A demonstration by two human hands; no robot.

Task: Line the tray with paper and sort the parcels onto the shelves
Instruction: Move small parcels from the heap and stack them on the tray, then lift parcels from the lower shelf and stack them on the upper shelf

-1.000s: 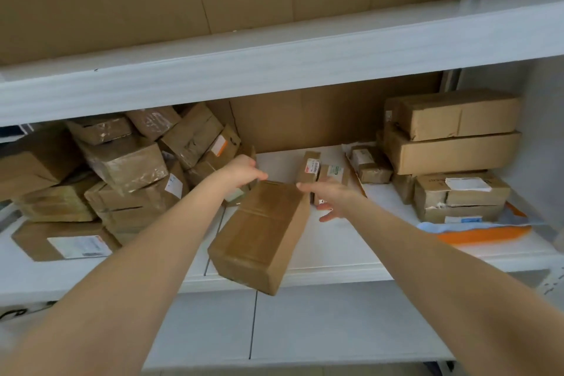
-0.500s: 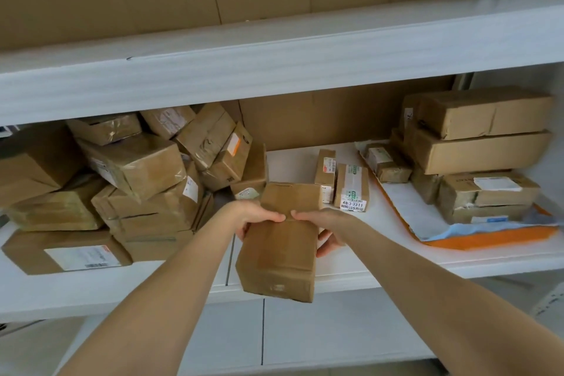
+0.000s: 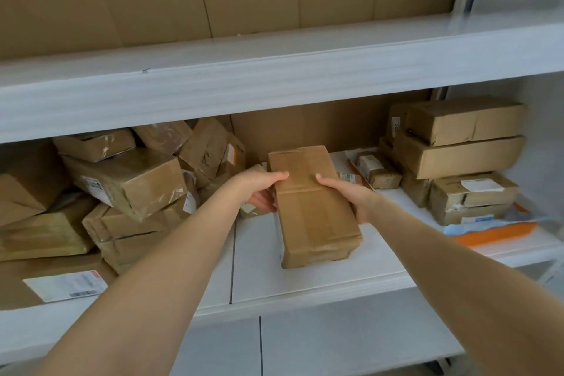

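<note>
Gripping the parcel by both sides, left hand and right hand should set it flat on the shelf (clear of the left pile).

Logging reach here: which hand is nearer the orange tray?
Right. The right hand grips the parcel on its right edge, the side toward the orange tray; the left hand grips its left edge, farther off.

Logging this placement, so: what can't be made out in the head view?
Head view: label on the flat left parcel, too small to read.
Head view: fingers of the right hand, hidden beneath the held box.
Head view: orange tray, mostly covered by paper and stacked parcels.
</note>
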